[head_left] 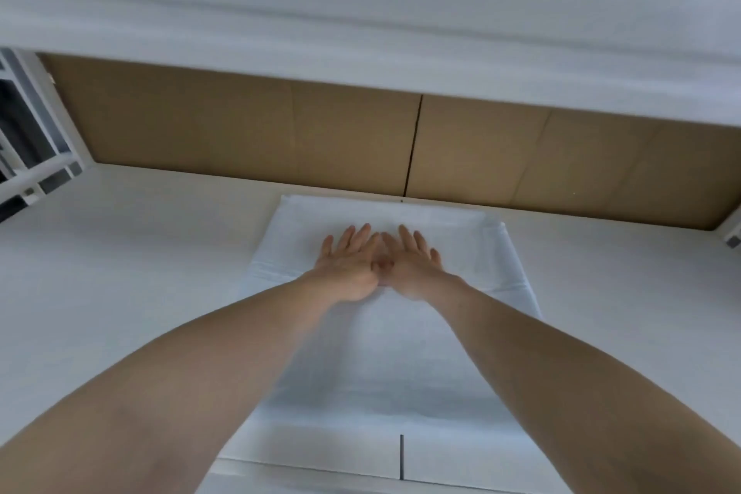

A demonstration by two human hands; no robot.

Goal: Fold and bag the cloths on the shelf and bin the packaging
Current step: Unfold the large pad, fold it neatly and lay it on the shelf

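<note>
A white cloth (385, 365) lies flat on the white shelf (120, 273) as a long strip running from the shelf's front edge to the cardboard back. My left hand (348, 265) and my right hand (413, 265) press palm-down on its far part, side by side, thumbs touching, fingers spread and pointing away from me. Neither hand grips anything. A faint crease crosses the cloth just behind my wrists.
Brown cardboard panels (280, 132) form the back wall, with a dark seam (415, 148) in the middle. Another white shelf board (361, 12) hangs overhead. A white metal frame (36, 156) stands at the left edge. The shelf's front edge (304, 469) runs below my forearms.
</note>
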